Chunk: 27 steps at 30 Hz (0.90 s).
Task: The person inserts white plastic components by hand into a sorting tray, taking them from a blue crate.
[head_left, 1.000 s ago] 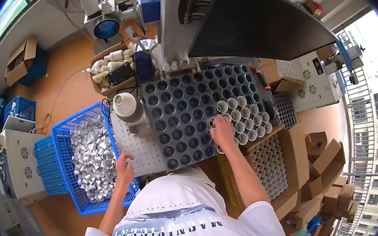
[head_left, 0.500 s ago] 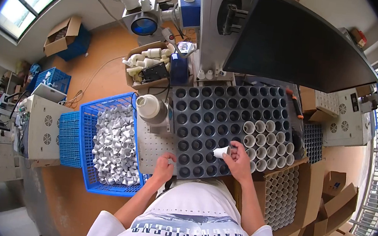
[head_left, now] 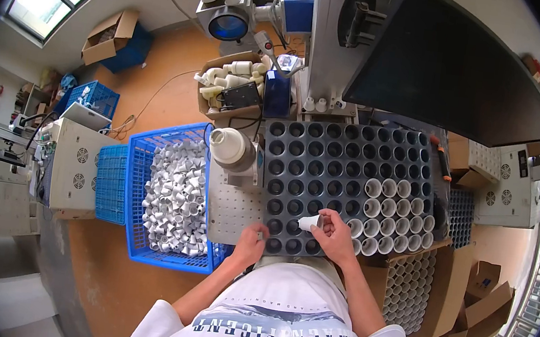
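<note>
My right hand [head_left: 335, 238] is closed on a small white plastic cup [head_left: 309, 223], which it holds tilted over the lower part of a black tray [head_left: 283, 209] full of round holes. Similar white cups [head_left: 388, 207] stand mouth up in the holes on the tray's right side. By the tray's lower left corner is my left hand [head_left: 250, 245], its fingers curled together. What they hold, if anything, I cannot make out. A perforated metal plate [head_left: 228, 214] lies just left of it.
Loose white cups fill a blue basket [head_left: 126, 219] on the left. Behind the plate stands a cream-topped device [head_left: 229, 147]. A monitor [head_left: 454, 70] overhangs the tray's back, and a lens head [head_left: 228, 25] hangs at the upper left. An open cardboard box [head_left: 450, 282] is at the right.
The whole view has shifted, placing the scene further right. Against the tray, my right hand has carried the cup a little to the left. My left hand stays near the tray's corner.
</note>
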### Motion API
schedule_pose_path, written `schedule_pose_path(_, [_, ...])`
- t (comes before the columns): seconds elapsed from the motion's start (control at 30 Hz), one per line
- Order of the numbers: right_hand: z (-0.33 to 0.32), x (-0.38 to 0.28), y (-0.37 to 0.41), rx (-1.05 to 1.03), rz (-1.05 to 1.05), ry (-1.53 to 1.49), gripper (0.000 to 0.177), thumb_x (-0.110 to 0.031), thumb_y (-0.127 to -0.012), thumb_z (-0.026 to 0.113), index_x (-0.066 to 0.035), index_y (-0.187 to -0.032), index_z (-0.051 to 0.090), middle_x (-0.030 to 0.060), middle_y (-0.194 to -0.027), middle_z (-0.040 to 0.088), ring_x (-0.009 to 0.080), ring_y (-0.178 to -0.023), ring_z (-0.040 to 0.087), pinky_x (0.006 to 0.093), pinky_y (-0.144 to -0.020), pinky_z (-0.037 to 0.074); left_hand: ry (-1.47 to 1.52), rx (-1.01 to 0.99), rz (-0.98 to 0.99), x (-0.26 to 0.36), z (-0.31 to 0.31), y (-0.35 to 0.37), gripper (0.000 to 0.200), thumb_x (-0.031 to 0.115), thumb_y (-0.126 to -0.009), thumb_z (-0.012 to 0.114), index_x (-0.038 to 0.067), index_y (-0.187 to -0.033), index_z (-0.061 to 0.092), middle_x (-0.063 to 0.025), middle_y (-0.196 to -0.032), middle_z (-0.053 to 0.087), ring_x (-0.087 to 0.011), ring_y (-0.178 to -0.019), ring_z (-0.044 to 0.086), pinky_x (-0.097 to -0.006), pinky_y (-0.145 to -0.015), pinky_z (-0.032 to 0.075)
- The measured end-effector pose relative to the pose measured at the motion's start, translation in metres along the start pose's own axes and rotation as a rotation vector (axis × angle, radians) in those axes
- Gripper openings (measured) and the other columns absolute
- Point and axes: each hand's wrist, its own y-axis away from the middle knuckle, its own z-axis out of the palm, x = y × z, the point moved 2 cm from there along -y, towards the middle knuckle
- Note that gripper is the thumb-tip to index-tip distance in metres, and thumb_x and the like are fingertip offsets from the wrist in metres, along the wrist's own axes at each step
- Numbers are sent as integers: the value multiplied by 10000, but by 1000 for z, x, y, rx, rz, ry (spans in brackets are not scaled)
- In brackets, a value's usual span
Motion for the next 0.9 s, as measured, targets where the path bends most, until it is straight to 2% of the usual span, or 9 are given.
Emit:
schedule_pose_path(0.17, [21, -19, 3, 81, 1, -56, 455, -136, -793, 721, -2, -1188, 537, 75, -916, 634, 113, -736, 595, 265, -702, 505, 58, -25, -38, -12, -19, 2, 318, -83, -629, 394, -43, -867, 602, -239, -907, 655, -395, -979, 619, -396, -936, 457])
schedule_pose_path(0.27, [38, -19, 7, 80, 31, -31, 451, -128, -776, 709, -3, -1155, 499, 91, -916, 631, 139, -765, 624, 282, -730, 512, 60, -11, 26, -13, -38, -2, 254, -71, -692, 449, -31, -888, 605, -251, -922, 640, -440, -970, 590, -430, -883, 460])
schedule_pose_path(0.37, [50, -20, 9, 46, 79, 53, 425, -71, -760, 704, -6, -1109, 472, 76, -950, 610, 107, -799, 605, 264, -726, 505, 84, 5, 13, -22, -54, -6, 256, -81, -680, 442, -28, -872, 603, -240, -911, 642, -426, -966, 598, -422, -886, 463])
schedule_pose_path(0.47, [57, -24, 8, 34, 71, 77, 398, -66, -750, 693, -15, -1065, 455, 63, -911, 592, 105, -779, 595, 264, -717, 499, 93, 51, 56, -20, -69, -4, 261, -91, -664, 429, -27, -855, 595, -228, -892, 641, -413, -948, 606, -417, -887, 466])
schedule_pose_path(0.57, [64, -30, 3, 29, 101, 116, 377, -85, -730, 700, -23, -1014, 460, 71, -859, 570, 137, -766, 584, 277, -717, 484, 86, 81, 68, -23, -82, -4, 274, -97, -650, 419, -25, -850, 592, -219, -874, 638, -399, -944, 613, -416, -895, 468])
schedule_pose_path(0.67, [67, -52, 2, 82, 58, 252, 362, -119, -704, 720, -25, -938, 460, 92, -833, 553, 180, -776, 568, 305, -731, 472, 83, 121, 129, -26, -91, -5, 277, -98, -647, 414, -25, -849, 590, -217, -872, 640, -380, -883, 620, -403, -850, 477])
schedule_pose_path(0.77, [71, -58, -1, 81, 59, 275, 366, -147, -680, 738, -26, -862, 444, 110, -824, 551, 212, -799, 556, 327, -751, 465, 111, 126, 55, -22, -103, -7, 288, -99, -635, 402, -25, -840, 591, -210, -855, 644, -358, -808, 617, -380, -787, 479])
schedule_pose_path(0.9, [72, -59, -1, 102, 18, 253, 368, -143, -689, 752, -28, -808, 424, 97, -796, 552, 195, -793, 538, 319, -752, 464, 144, 177, 116, -15, -123, -20, 319, -101, -610, 383, -26, -833, 598, -198, -816, 642, -316, -745, 605, -354, -741, 469])
